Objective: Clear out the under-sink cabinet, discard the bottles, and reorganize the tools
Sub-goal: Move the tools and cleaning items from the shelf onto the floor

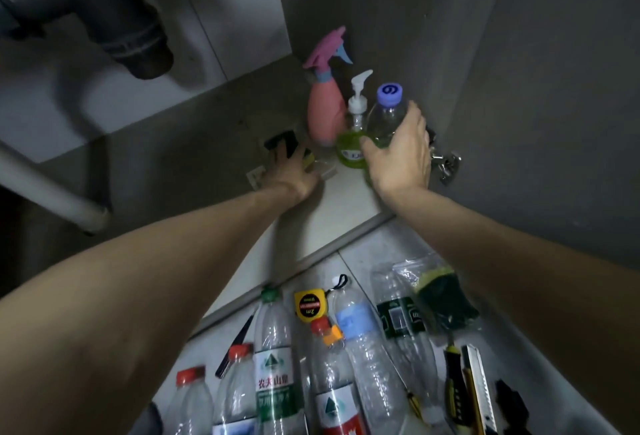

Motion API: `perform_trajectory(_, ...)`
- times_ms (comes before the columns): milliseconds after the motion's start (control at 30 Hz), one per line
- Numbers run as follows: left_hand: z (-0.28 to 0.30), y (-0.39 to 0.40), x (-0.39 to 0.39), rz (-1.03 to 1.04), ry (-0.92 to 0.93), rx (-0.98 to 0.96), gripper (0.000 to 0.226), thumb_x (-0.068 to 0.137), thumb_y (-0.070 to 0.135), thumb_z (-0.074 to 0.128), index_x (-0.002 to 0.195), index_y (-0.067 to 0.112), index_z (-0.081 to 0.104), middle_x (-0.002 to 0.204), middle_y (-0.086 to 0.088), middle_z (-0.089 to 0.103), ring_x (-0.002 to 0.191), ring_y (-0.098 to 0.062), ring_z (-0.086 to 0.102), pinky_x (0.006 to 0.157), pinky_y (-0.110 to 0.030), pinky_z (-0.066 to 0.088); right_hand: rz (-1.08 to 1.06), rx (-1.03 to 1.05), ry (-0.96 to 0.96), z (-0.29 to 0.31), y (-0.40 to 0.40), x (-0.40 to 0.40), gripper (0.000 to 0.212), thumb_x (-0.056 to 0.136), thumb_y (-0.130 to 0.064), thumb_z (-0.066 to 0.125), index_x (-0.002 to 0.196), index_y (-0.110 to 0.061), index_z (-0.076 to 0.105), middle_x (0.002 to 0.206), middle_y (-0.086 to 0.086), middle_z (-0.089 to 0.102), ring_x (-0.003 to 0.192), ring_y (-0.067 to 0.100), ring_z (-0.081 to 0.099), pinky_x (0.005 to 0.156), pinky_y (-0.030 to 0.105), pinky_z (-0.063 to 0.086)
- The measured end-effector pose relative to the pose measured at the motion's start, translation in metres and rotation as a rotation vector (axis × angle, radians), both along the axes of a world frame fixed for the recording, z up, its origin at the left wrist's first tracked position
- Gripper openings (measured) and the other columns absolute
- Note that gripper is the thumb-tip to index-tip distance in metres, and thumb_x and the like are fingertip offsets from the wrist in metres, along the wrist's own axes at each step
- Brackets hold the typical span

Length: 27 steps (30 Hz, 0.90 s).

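Observation:
Both arms reach into the dim under-sink cabinet. My right hand (403,154) is closed around a clear plastic bottle with a purple cap (387,112) at the back right corner. My left hand (294,171) grips a clear packet holding a black and yellow-green sponge (282,142) on the cabinet floor (346,192). Behind them stand a pink spray bottle (325,105) and a green soap pump bottle (349,147). On the tiled floor in front lie several empty bottles (273,358), a yellow tape measure (307,306), a utility knife (476,386) and a bagged dark sponge (440,299).
A grey drain pipe (114,26) hangs at upper left, and a white pipe (52,192) crosses at the left. A metal door hinge (446,164) sticks out from the right cabinet wall. A screwdriver (453,382) and a dark blade-like tool (235,348) also lie on the tiles.

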<state>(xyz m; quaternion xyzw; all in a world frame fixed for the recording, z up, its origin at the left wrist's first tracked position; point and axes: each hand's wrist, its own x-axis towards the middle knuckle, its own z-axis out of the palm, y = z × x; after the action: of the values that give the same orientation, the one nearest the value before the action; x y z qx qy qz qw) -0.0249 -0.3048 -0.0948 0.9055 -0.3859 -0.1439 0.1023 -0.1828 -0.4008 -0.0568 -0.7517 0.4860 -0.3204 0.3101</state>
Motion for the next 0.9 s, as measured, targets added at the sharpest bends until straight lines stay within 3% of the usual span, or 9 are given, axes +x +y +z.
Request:
perform_trajectory(100,-0.013,0.014,0.004,-0.030,-0.052,-0.017,0.055,0.092,0.049,0.057,0.139,0.025,0.044,0.149,-0.015,0.031,0.132,-0.040,0.037,0.102,-0.042,0.042,0.010,-0.047,-0.054,-0.003,0.003,-0.003,0.075,0.077,-0.038,0.079,0.140,-0.018,0.044,0.137,0.002,0.053,0.129,0.024,0.049,0.107,0.038,0.040)
perform_trajectory(233,-0.002,0.034,-0.003,-0.083,-0.134,-0.067,0.032,0.091,0.037,0.063,0.116,0.017,0.058,0.129,-0.017,0.045,0.119,-0.039,0.044,0.094,-0.041,0.042,0.068,-0.070,-0.150,-0.002,0.016,-0.032,0.067,0.072,-0.065,0.069,0.121,-0.023,0.052,0.116,-0.004,0.058,0.113,0.017,0.054,0.091,0.035,0.044)
perform_trajectory(300,0.007,0.046,-0.013,-0.100,-0.115,-0.132,0.019,0.087,0.031,0.068,0.096,0.016,0.061,0.115,-0.013,0.052,0.110,-0.034,0.049,0.089,-0.038,0.042,0.099,-0.073,-0.086,-0.007,0.023,-0.055,0.064,0.071,-0.075,0.061,0.111,-0.025,0.051,0.103,-0.005,0.060,0.102,0.019,0.058,0.085,0.037,0.047)
perform_trajectory(400,0.018,0.078,-0.040,-0.147,-0.098,-0.259,0.019,0.084,0.027,0.072,0.083,0.014,0.059,0.098,-0.009,0.054,0.096,-0.028,0.050,0.078,-0.036,0.039,0.154,-0.059,0.062,-0.021,0.032,-0.086,0.053,0.073,-0.075,0.061,0.102,-0.033,0.045,0.094,-0.013,0.058,0.088,0.016,0.061,0.074,0.036,0.047)
perform_trajectory(500,0.027,0.120,-0.071,-0.280,-0.037,-0.259,0.019,0.086,0.029,0.069,0.082,0.019,0.053,0.092,0.001,0.050,0.089,-0.019,0.045,0.076,-0.038,0.040,0.170,-0.055,0.167,-0.035,0.037,-0.101,0.057,0.076,-0.064,0.070,0.116,-0.031,0.047,0.109,-0.009,0.057,0.104,0.016,0.057,0.083,0.039,0.050)
perform_trajectory(667,0.021,0.186,-0.126,-0.487,0.017,-0.060,0.030,0.084,0.062,0.048,0.088,0.033,0.050,0.096,0.015,0.048,0.088,-0.007,0.044,0.075,-0.030,0.047,0.150,0.070,0.366,-0.046,0.040,-0.109,0.058,0.077,-0.052,0.080,0.118,-0.022,0.052,0.121,-0.001,0.059,0.116,0.023,0.053,0.091,0.042,0.050)
perform_trajectory(800,0.000,0.214,-0.163,-0.599,-0.030,0.090,0.019,0.086,0.046,0.063,0.091,0.037,0.047,0.097,0.017,0.046,0.089,-0.006,0.042,0.086,-0.030,0.047,0.168,0.154,0.405,-0.047,0.042,-0.116,0.062,0.079,-0.048,0.080,0.126,-0.018,0.053,0.128,0.003,0.058,0.121,0.025,0.050,0.093,0.040,0.045)
perform_trajectory(900,-0.009,0.218,-0.175,-0.560,0.048,0.210,0.035,0.084,0.049,0.065,0.112,0.035,0.049,0.112,0.014,0.050,0.102,-0.008,0.045,0.095,-0.030,0.045,0.184,0.185,0.325,-0.040,0.045,-0.119,0.063,0.081,-0.047,0.077,0.131,-0.019,0.052,0.129,0.001,0.057,0.122,0.022,0.049,0.098,0.041,0.047)
